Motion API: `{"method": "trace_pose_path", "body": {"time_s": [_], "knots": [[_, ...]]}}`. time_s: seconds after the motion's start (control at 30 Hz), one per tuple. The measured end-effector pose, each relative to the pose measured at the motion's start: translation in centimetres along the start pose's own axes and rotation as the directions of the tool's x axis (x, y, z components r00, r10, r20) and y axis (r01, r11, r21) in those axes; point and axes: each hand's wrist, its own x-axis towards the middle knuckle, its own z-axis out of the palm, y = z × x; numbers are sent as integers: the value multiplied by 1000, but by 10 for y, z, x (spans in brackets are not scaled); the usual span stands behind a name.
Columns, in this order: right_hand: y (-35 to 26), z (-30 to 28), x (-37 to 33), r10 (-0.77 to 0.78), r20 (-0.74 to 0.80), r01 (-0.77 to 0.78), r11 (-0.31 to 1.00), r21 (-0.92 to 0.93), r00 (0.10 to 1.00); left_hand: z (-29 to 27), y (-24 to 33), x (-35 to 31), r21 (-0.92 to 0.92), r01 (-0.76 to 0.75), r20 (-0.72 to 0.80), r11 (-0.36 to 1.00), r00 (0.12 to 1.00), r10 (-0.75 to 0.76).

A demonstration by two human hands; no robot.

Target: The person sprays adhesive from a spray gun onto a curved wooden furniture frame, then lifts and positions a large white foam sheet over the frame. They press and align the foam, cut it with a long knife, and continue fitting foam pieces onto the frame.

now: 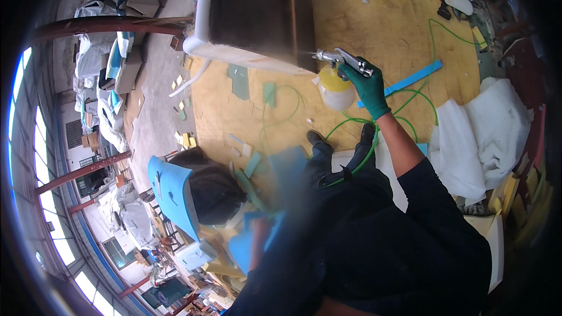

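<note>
R hand (pixel 367 86) gripping spray gun (pixel 341 58) w/ nozzle just beside foam-edged frame (pixel 246 52); L hand not visible

We see bright, polished metal on the spray gun (pixel 342 58), with a cloudy, matt plastic cup (pixel 336 90) under a yellow lid, and the right hand (pixel 369 85) gripping it in a green, rubbery-looking glove. The frame (pixel 252 11) shows dark, rough wood edged in soft white foam, above a worn, matt yellowish floor (pixel 374 17). We've got a glossy green plastic hose (pixel 410 102), and fluffy white wadding (pixel 486 134) piled beside it.
</note>
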Motion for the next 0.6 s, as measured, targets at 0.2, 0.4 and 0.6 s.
{"method": "trace_pose_path", "body": {"time_s": [0.2, 0.4, 0.6], "knots": [[-2, -1, 2, 17, -27, -17, 1000, 0, 999, -10, 33, -4, 85, -25, -49, 996, 998, 29], [28, -16, -4, 53, -73, -60, 993, -97, 996, -13, 49, 0, 129, -4, -20, 992, 1000, 7], [59, -29, -3, 94, -107, -112, 978, -176, 990, -11, 49, 1, 155, -99, -23, 983, 994, 103]]}}
